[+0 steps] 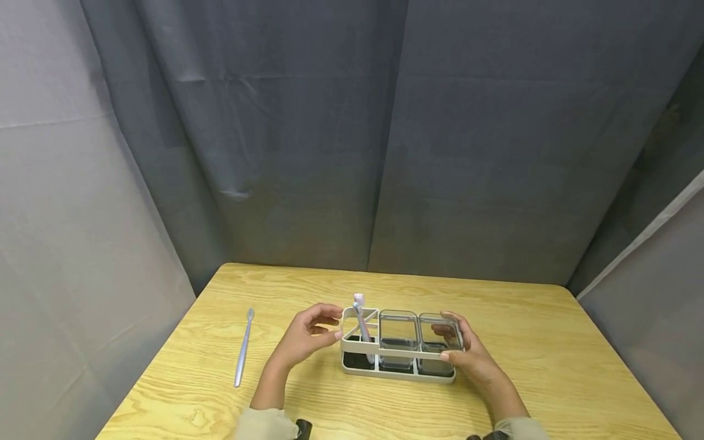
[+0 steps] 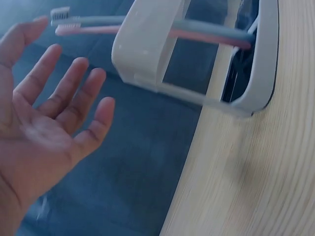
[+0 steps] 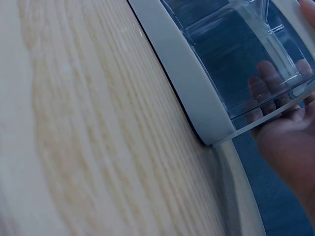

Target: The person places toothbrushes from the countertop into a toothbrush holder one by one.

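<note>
A white toothbrush holder [image 1: 398, 352] with a dark base stands on the table. My right hand [image 1: 477, 360] grips its right end, thumb on the front rim and fingers behind; the right wrist view shows those fingers through a clear cup [image 3: 221, 64]. Two clear cups sit in the holder's middle and right sections. In the left section lean a pink toothbrush [image 2: 106, 30] and a light blue toothbrush [image 2: 101, 20]. Beside that end is my left hand [image 1: 308, 336], its fingers loosely bent and holding nothing; a gap separates it from the holder in the left wrist view.
Another bluish toothbrush [image 1: 242, 351] lies on the wooden table [image 1: 550, 366], left of my left hand. Grey curtains [image 1: 308, 153] hang behind the table and at both sides.
</note>
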Available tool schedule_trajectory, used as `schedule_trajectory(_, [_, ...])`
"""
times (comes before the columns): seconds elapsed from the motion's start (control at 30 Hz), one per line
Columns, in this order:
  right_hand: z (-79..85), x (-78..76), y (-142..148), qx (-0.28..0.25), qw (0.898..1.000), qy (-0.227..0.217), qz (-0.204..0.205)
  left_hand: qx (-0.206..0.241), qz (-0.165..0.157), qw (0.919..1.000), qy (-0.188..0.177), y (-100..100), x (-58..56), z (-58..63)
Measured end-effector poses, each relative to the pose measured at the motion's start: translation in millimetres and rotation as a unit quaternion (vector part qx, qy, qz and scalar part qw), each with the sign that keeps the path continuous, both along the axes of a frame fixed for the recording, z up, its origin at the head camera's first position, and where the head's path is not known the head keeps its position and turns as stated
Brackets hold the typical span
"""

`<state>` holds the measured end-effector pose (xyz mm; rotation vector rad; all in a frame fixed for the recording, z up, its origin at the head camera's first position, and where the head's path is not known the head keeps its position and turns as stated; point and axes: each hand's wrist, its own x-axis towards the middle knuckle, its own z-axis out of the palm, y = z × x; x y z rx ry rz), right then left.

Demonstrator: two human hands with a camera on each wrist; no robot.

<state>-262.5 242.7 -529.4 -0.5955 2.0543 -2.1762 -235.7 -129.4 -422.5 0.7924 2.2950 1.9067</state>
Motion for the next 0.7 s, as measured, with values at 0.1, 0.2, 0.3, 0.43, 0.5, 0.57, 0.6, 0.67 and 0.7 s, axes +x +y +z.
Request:
schedule_trajectory(0.1, [-0.2, -0.3, 0, 0.002, 1.000, 0.001, -0.001, -0.007, -0.017, 0.9998, -0.007, -7, -0.9, -1.1])
schedule_trajectory(0.2, [-0.6, -0.4, 0, -0.001, 1.000, 0.001, -0.001, -0.009, -0.033, 0.9993, -0.018, -13, -2.0, -2.7])
schedule_trajectory(0.3, [-0.9, -0.1, 0, -0.001, 1.000, -0.001, -0.002, -0.008, -0.042, 0.9985, -0.033, -19, -3.2, -4.7])
schedule_trajectory(0.43, [-0.9, -0.1, 0, 0.002, 1.000, -0.001, 0.000, -0.013, -0.043, 0.9978, -0.050, -25, -4.2, -6.6])
schedule_trajectory(0.5, [-0.9, -0.4, 1, 0.002, 1.000, -0.003, 0.000, -0.014, -0.039, 0.9976, -0.056, -28, -4.4, -7.2])
schedule_trajectory(0.57, [-1.0, -0.8, 2, 0.003, 1.000, -0.005, -0.001, -0.018, -0.033, 0.9976, -0.058, -30, -4.6, -7.7])
schedule_trajectory(0.6, [-1.1, -0.9, 2, 0.002, 1.000, -0.005, -0.001, -0.018, -0.030, 0.9976, -0.060, -32, -4.5, -8.0])
schedule_trajectory(0.67, [-1.7, -1.3, 3, 0.002, 1.000, -0.003, 0.001, -0.019, -0.025, 0.9974, -0.064, -36, -4.3, -8.5])
schedule_trajectory(0.7, [-1.8, -1.3, 3, 0.000, 1.000, -0.002, 0.001, -0.019, -0.024, 0.9975, -0.064, -37, -4.5, -9.4])
